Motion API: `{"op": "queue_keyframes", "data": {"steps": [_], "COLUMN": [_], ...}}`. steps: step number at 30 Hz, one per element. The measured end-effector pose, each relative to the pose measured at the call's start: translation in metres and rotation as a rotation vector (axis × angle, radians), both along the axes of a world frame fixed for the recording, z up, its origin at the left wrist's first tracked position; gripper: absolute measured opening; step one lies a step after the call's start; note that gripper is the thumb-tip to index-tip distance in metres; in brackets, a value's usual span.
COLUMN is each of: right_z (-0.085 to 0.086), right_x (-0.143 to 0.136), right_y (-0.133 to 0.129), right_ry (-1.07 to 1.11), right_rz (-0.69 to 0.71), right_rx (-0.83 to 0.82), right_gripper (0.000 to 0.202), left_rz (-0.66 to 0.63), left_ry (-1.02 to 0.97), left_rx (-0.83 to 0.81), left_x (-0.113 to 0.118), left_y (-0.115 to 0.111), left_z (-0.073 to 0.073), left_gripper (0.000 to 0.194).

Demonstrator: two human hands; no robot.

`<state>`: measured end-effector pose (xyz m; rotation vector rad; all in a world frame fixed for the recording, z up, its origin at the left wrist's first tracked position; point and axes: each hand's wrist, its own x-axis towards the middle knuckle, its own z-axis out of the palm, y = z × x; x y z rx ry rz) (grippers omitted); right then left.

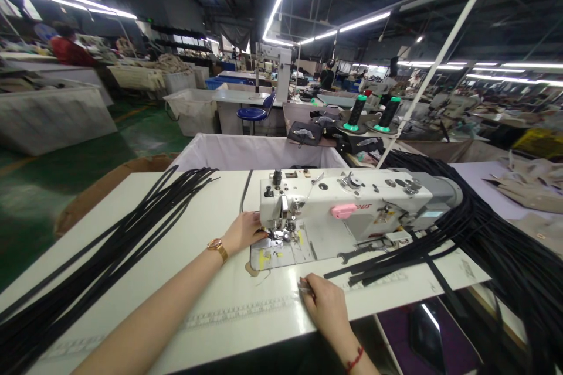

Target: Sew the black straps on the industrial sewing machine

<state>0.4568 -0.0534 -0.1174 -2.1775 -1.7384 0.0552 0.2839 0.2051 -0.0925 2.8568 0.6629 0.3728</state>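
A white sewing machine (325,202) stands on the pale table. My left hand (244,231), with a gold watch at the wrist, is beside the needle area, its fingers together on a black strap (246,190) that runs back behind the machine head. My right hand (323,299) is closed near the table's front edge, right of the needle plate; something small and thin shows at its fingertips, too small to name. Long black straps (127,228) lie in a bundle on the left. More black straps (479,228) hang over the machine's right end, with ends near my right hand.
A wrench (365,252) lies at the machine's base. Two black thread cones (356,112) stand behind it, near a white thread stand (433,70). A white-lined bin (259,152) adjoins the table's back edge. A phone (426,334) lies below on the right.
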Motion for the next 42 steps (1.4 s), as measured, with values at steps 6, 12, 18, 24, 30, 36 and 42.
{"op": "queue_keyframes", "data": {"steps": [6, 12, 18, 24, 30, 36, 42], "right_z": [0.004, 0.003, 0.000, 0.002, 0.004, 0.005, 0.007], "right_x": [-0.002, -0.001, 0.001, -0.001, -0.001, -0.002, -0.002], "right_y": [0.000, -0.001, -0.001, -0.001, -0.002, -0.001, -0.004], "right_ry": [-0.018, -0.020, -0.006, -0.012, -0.002, 0.004, 0.133], "right_rz": [-0.006, -0.015, -0.007, -0.003, -0.003, -0.008, -0.020], "right_rx": [-0.012, -0.013, -0.014, -0.023, -0.022, -0.012, -0.001], "right_gripper": [0.021, 0.019, 0.019, 0.020, 0.020, 0.020, 0.016], "left_rz": [0.115, 0.144, 0.065, 0.052, 0.160, 0.257, 0.229], "left_ry": [0.085, 0.125, 0.164, 0.131, 0.179, 0.212, 0.267], "left_rx": [0.031, 0.073, 0.145, 0.165, 0.115, 0.089, 0.025], "left_x": [0.000, -0.007, -0.019, -0.021, -0.003, 0.020, -0.002], "left_y": [-0.008, -0.034, -0.067, -0.068, -0.090, -0.111, -0.176], "left_z": [-0.004, -0.001, -0.003, -0.007, -0.013, -0.004, 0.018], "left_gripper": [0.029, 0.027, 0.024, 0.035, 0.022, 0.031, 0.034]}}
